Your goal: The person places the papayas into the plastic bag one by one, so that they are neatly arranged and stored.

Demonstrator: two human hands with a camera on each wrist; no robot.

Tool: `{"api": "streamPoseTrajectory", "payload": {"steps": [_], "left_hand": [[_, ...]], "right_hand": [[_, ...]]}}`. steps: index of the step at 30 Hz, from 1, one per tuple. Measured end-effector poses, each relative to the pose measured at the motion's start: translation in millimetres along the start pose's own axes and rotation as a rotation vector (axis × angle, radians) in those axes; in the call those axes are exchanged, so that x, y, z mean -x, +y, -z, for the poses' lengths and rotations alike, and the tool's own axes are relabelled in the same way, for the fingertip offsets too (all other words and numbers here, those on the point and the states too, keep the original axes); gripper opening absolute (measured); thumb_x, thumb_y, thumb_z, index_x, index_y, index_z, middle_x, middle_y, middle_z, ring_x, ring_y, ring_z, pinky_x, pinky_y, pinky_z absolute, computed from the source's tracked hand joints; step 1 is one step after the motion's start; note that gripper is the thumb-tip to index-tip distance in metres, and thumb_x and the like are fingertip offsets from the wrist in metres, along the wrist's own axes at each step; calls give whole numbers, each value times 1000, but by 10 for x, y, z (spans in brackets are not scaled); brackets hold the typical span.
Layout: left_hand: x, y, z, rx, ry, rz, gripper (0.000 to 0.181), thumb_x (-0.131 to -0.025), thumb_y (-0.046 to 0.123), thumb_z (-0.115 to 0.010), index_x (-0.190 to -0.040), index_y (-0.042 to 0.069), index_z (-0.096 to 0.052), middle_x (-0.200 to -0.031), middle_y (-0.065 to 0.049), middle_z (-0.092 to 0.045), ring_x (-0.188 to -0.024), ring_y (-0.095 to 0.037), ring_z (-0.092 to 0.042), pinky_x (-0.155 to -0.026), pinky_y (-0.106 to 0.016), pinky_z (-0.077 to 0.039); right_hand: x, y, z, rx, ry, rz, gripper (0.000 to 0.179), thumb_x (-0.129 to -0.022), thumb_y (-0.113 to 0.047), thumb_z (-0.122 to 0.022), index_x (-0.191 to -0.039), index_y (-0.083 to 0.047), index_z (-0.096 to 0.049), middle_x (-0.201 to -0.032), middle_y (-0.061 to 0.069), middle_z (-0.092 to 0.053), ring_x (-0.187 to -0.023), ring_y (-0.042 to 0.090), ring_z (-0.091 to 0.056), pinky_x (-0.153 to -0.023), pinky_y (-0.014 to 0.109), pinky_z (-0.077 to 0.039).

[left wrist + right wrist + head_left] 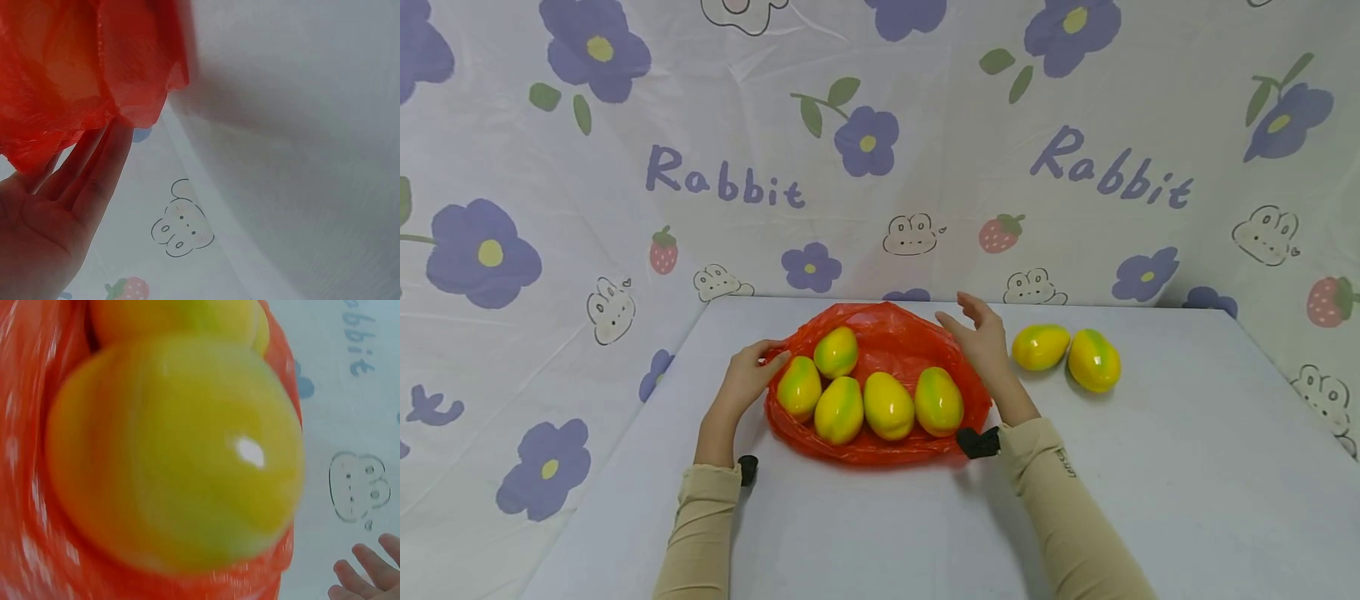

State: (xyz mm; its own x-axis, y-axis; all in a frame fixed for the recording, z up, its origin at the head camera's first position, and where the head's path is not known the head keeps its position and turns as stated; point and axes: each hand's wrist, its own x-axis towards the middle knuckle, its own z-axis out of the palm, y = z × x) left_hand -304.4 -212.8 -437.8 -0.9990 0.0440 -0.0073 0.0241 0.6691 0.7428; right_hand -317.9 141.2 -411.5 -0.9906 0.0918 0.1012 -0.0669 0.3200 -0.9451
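Observation:
A red plastic bag point(880, 454) lies spread on the table with its mouth wide, holding several glossy yellow-green mangoes point(889, 406). At its left rim, my left hand point(747, 379) holds the plastic between thumb and fingers; in the left wrist view the bag point(134, 69) covers the fingertips. My right hand point(987, 342) is raised by the bag's right rim, fingers spread and slightly bent, with nothing in it. The right wrist view has a mango point(175, 456) close up, and part of the right hand point(372, 575) in the lower corner.
Two more mangoes, one lying sideways point(1041, 347) and one beside it point(1094, 361), lie on the white table point(1187, 467) right of the bag. A cloth with flower and rabbit prints point(955, 125) hangs behind and at the sides.

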Motion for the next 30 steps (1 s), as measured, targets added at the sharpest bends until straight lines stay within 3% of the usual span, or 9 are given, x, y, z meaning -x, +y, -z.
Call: {"api": "streamPoseTrajectory", "payload": {"steps": [8,18,30], "left_hand": [[13,-3,13,16,-8,-2,46,-101,36,-51,-139,11,-52,-140,-17,-53,-125,-35,-51,-104,-50,-49],[10,17,17,20,-14,10,46,-101,35,-51,-140,11,-51,-141,-17,-52,-126,-35,-51,-104,-50,-49],[16,25,11,16,-21,14,46,-101,35,-51,-140,11,-51,-143,-17,-51,-129,-35,-49,-106,-51,-47]], "right_hand": [[-32,139,322,53,66,25,67,-93,-34,-65,-148,-8,-38,-153,14,-42,-144,32,-35,-122,50,-25],[37,248,841,81,132,-58,72,-94,-41,-62,-152,-10,-33,-158,13,-35,-148,32,-27,-122,51,-24],[109,563,1365,132,242,-109,71,-94,-41,-61,-152,-11,-33,-160,12,-30,-152,30,-15,-126,48,-11]]}}
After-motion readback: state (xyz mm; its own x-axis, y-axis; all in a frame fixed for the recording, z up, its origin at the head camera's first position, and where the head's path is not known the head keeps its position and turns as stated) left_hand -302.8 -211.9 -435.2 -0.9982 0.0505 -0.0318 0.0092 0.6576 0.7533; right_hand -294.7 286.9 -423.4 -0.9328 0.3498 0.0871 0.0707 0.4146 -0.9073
